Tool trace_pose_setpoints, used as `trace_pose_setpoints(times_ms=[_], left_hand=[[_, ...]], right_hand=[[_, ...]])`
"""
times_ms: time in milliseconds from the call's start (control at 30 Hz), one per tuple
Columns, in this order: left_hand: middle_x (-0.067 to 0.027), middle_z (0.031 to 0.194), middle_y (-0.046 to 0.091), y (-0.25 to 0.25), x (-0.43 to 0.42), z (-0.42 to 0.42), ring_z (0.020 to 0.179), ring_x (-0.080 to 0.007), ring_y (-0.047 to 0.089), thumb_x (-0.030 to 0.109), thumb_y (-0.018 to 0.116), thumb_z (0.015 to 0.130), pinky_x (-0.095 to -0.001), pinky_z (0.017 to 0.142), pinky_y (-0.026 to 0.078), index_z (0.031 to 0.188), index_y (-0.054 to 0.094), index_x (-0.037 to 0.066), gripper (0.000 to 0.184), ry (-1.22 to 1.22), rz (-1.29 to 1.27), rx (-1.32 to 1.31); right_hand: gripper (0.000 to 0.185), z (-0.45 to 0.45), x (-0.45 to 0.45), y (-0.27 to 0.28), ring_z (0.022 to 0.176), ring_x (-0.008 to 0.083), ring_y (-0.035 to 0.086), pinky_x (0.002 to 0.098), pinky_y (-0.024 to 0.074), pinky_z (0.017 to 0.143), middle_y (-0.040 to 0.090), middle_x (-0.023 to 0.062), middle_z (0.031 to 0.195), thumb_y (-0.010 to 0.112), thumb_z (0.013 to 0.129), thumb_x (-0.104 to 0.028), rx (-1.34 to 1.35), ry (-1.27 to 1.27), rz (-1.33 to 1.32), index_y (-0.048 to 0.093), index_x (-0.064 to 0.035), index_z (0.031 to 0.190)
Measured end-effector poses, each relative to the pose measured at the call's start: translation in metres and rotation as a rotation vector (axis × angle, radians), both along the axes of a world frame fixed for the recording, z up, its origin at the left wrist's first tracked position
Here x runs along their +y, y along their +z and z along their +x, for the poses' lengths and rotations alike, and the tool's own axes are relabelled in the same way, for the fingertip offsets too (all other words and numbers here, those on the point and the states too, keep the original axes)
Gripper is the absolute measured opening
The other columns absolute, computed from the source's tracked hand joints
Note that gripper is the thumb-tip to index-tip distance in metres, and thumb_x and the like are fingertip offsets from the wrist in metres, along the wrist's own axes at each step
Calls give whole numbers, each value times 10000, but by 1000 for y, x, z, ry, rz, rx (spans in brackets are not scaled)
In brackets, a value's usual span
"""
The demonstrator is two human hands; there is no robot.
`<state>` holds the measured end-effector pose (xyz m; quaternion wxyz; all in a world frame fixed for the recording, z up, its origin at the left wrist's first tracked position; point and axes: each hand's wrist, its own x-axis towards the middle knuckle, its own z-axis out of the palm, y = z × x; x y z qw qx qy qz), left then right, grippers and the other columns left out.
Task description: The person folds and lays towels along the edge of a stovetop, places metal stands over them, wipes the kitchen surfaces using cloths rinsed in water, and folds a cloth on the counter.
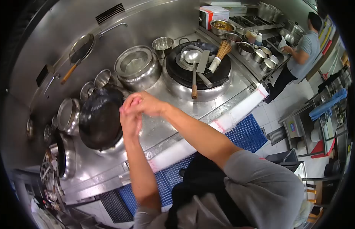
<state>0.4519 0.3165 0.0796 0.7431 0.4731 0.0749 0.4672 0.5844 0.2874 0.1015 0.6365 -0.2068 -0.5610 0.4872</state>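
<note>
Grey steel wall [162, 19], wet silvery metal counter [158, 131]; by the round black wok [99, 124], my left hand [130, 121] and right hand [148, 104] clasp together!

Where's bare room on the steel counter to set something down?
Main patch: steel counter between the left dark wok, right dark wok and white front roll; left hand and right hand overlap its left edge in view. Smaller: between left dark wok and front edge. Crowded: right, with metal containers; back, around the large steel pot.

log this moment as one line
left hand, right hand: touching | nearest: round black metal wok | wooden-handled silver metal ladle: untouched
</note>
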Motion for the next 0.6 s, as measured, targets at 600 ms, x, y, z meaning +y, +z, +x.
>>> trace_pose_setpoints(times_ms=[600], left_hand=[[-153, 1094, 721, -97, -11, 219, 962, -274, 721, 514, 640, 998, -344, 800, 584, 1286, 637, -19, 605, -89, -259, 1083]], right_hand=[[192, 308, -221, -68, 867, 92, 632, 254, 508, 790, 741, 48, 975, 692, 956, -87, -559, -437, -524, 736, 0, 1122]])
